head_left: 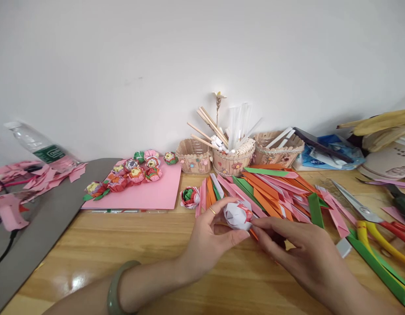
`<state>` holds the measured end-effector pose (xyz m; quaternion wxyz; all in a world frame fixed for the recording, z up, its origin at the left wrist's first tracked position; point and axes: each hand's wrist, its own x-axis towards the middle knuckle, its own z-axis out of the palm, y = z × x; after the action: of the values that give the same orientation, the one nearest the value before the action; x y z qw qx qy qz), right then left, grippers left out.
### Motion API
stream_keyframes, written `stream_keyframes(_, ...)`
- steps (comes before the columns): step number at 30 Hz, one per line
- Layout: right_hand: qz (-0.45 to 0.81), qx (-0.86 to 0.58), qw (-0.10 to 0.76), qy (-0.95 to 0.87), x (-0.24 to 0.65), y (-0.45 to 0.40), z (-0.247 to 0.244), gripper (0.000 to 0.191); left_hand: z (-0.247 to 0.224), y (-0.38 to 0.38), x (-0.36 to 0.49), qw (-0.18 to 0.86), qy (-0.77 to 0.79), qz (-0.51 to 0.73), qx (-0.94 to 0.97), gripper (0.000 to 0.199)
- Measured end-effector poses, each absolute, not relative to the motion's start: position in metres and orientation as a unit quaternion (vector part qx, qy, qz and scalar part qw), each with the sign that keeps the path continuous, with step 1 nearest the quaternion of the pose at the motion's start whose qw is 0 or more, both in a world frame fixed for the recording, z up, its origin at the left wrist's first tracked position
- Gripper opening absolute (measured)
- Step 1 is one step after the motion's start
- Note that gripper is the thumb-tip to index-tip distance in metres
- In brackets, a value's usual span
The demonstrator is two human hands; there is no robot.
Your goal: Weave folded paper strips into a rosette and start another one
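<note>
Left hand [207, 232]: thumb and fingers are curling around a white-and-red folded-paper ball [235, 215], above the pale wooden tabletop [140, 245]. Right hand [297, 245]: thumb and forefinger are closing together on the ball's right edge; the exact fold is hidden.

Risk (judged): a hard left squeeze would be crushing the petals; a sharp right tug would be tearing or loosening a fold.

Containers: the left flower-trimmed wooden-slat basket [192, 165] is hiding its contents. The middle flower-trimmed slat basket [230, 162] is holding tan wooden sticks [213, 126], clear plastic rods [239, 127] and small white pieces [217, 142]. The right slat basket [283, 153] is holding flat white sticks [280, 137].
</note>
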<state>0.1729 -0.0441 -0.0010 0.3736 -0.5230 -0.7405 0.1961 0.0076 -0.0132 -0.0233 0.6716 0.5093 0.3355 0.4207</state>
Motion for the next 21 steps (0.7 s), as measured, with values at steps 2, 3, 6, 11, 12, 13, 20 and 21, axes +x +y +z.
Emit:
stream_keyframes(2, 0.234, -0.532, 0.378, -0.72, 0.174, -0.043, -0.001, 0.015, -0.023, -0.013, 0.008, 0.67, 0.335, 0.424, 0.509, 0.047)
stream_keyframes(3, 0.263, -0.538, 0.378, -0.707, 0.174, -0.043, 0.0, 0.015, -0.023, -0.013, 0.008, 0.67, 0.334, 0.425, 0.508, 0.047)
stream_keyframes(6, 0.373, -0.538, 0.374, -0.657, 0.176, -0.039, 0.004, 0.016, -0.024, -0.013, 0.007, 0.672, 0.328, 0.432, 0.504, 0.048)
stream_keyframes(11, 0.523, -0.516, 0.349, -0.582, 0.178, -0.033, 0.009, 0.018, -0.025, -0.013, 0.005, 0.689, 0.306, 0.431, 0.495, 0.048)
stream_keyframes(12, 0.538, -0.515, 0.343, -0.572, 0.179, -0.033, 0.009, 0.019, -0.025, -0.012, 0.005, 0.693, 0.302, 0.429, 0.494, 0.049)
stream_keyframes(13, 0.549, -0.514, 0.338, -0.566, 0.179, -0.033, 0.008, 0.019, -0.025, -0.012, 0.006, 0.697, 0.3, 0.428, 0.491, 0.049)
stream_keyframes(20, 0.529, -0.517, 0.34, -0.581, 0.179, -0.034, 0.006, 0.023, -0.026, -0.012, 0.008, 0.715, 0.302, 0.408, 0.481, 0.052)
stream_keyframes(21, 0.523, -0.512, 0.345, -0.587, 0.179, -0.034, 0.007, 0.023, -0.026, -0.012, 0.008, 0.715, 0.304, 0.406, 0.481, 0.052)
